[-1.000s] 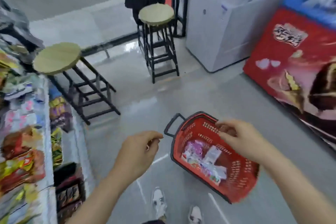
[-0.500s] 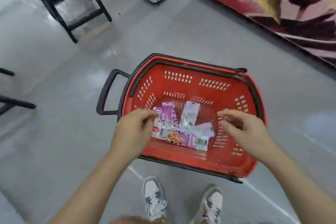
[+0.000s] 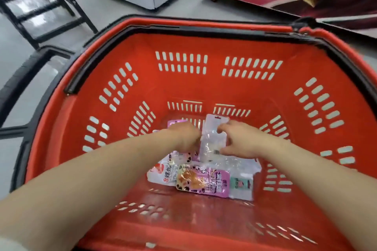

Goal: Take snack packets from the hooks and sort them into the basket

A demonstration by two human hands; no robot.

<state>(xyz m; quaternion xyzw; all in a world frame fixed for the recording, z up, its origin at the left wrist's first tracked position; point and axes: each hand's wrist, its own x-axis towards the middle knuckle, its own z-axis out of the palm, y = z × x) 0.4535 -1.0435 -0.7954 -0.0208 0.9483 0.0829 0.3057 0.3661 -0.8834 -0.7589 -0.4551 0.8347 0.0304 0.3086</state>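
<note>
Within the last half second both hands have dropped from rim height to the basket (image 3: 204, 87) floor. The left hand (image 3: 184, 136), fingers curled, meets the left edge of the clear packet (image 3: 212, 142), though its grip is unclear. The right hand (image 3: 238, 141) pinches the right edge. Sorting looks under way, with the other packets (image 3: 204, 181) lying just nearer.

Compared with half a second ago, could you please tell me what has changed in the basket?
The right hand and left hand dropped from above the basket to its bottom. The right now pinches the clear packet; the left meets its other edge, grip hidden. The other packets stayed put.
</note>
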